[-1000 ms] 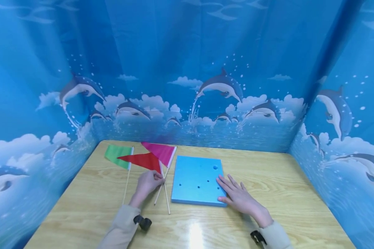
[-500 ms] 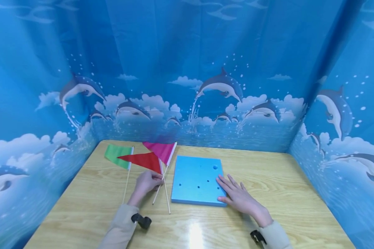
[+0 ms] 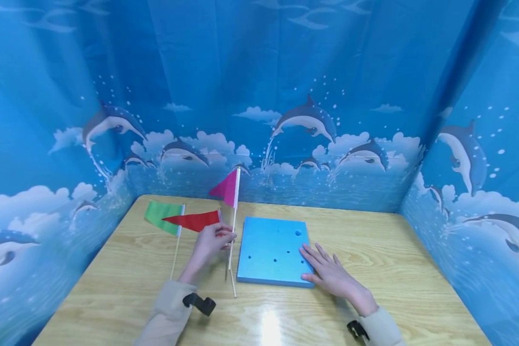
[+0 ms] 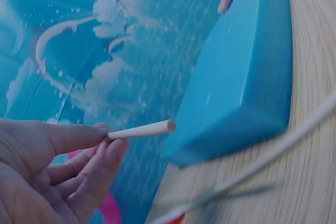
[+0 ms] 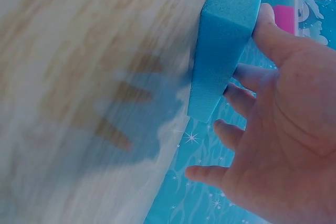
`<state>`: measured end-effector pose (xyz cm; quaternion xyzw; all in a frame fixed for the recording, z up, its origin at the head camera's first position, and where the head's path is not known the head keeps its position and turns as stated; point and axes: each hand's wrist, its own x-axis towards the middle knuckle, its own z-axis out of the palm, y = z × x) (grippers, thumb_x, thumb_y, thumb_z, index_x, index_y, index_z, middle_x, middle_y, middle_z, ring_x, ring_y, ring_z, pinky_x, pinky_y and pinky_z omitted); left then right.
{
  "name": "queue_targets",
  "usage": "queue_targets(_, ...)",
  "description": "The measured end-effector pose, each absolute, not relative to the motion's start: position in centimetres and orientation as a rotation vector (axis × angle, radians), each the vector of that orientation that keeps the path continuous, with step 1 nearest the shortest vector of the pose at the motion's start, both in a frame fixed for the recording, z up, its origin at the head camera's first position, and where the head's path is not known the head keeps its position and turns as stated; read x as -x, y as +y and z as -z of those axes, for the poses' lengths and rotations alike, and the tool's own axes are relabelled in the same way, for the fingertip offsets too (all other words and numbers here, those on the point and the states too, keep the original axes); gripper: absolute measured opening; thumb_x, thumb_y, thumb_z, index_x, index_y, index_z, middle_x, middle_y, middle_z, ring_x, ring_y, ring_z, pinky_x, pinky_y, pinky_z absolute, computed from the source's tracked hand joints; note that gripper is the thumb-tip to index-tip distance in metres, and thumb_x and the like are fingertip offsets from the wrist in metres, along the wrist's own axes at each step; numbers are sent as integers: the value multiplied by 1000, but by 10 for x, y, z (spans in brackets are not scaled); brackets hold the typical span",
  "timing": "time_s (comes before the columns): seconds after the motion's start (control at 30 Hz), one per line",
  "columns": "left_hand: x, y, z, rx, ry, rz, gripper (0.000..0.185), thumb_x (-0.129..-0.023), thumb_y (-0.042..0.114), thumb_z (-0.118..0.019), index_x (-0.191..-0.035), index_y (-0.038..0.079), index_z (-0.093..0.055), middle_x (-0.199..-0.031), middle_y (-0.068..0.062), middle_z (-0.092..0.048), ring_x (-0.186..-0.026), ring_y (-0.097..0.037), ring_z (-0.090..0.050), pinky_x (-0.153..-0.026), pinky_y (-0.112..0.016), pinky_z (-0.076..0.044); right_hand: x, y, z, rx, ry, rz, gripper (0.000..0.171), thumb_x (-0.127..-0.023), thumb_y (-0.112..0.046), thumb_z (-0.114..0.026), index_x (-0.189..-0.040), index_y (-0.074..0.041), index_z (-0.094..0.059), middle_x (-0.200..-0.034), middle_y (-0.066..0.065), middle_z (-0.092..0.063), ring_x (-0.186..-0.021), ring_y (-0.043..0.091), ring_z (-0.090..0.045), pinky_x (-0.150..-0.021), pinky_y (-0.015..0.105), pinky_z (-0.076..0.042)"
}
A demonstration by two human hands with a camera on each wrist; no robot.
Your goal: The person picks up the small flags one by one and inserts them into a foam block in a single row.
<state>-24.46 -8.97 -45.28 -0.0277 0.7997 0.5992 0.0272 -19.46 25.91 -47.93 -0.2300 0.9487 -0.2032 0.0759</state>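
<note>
Left hand (image 3: 210, 242) grips the stick of the pink flag (image 3: 227, 188), fingers curled round it, holding it upright just beside the left edge of the blue foam block (image 3: 272, 251). In the left wrist view the stick's lower end shows clear of the wooden table (image 3: 125, 269). Right hand (image 3: 334, 276) lies flat with straight fingers on the block's near right corner. The block lies flat on the table with several holes in its top. A red flag (image 3: 193, 221) and a green flag (image 3: 161, 215) lie on the table to the left.
</note>
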Motion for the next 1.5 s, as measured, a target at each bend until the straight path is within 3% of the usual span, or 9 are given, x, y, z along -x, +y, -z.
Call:
queue_targets(0.13, 243, -70, 452, -50, 2452, -1975, 26, -92, 5, -73, -115, -6, -69, -99, -17, -73, -81, -22, -73, -72, -37, -64, 192, 258, 475, 675, 2848, 589, 71, -104, -44, -53, -160, -11, -27, -167, 12, -20, -153, 45, -8, -113, 79, -5)
queue_targets(0.37, 242, -35, 451, -245, 2496, -2077, 24, -91, 10, -76, -114, 3, -71, -101, -12, -73, -85, -22, -73, -69, -31, -64, 193, 258, 476, 674, 2857, 573, 71, -104, -44, -53, -160, -10, -28, -167, 12, -21, -153, 44, -8, -113, 79, -7)
queue_targets(0.8, 242, 27, 445, -605, 2390, -2354, 18, -92, 12, -75, -108, 5, -73, -99, -14, -74, -88, -31, -73, -72, -28, -63, 194, 258, 478, 673, 2881, 538, 70, -104, -46, -53, -160, -12, -29, -167, 11, -22, -153, 43, -10, -114, 78, -8)
queue_targets(1.03, 244, 56, 450, -639, 2381, -2299, 14, -94, 14, -73, -106, 7, -72, -98, -9, -74, -88, -19, -73, -73, -25, -62, 195, 258, 480, 685, 2891, 530, 69, -104, -43, -54, -159, -10, -30, -167, 12, -23, -153, 44, -12, -113, 79, -9)
queue_targets(1.3, 245, 75, 465, -626, 2328, -2314, 17, -94, 10, -72, -108, -1, -70, -99, -13, -74, -87, -23, -73, -72, -24, -62, 195, 257, 482, 688, 2932, 458, 70, -102, -44, -56, -158, -8, -32, -165, 13, -27, -153, 44, -13, -113, 79, -13)
queue_targets(1.5, 244, 81, 475, -600, 2412, -2248, 18, -94, 10, -72, -108, 0, -71, -98, -11, -75, -89, -24, -73, -73, -23, -61, 194, 258, 481, 679, 2945, 446, 71, -102, -45, -56, -158, -7, -33, -164, 14, -30, -152, 45, -14, -112, 79, -15)
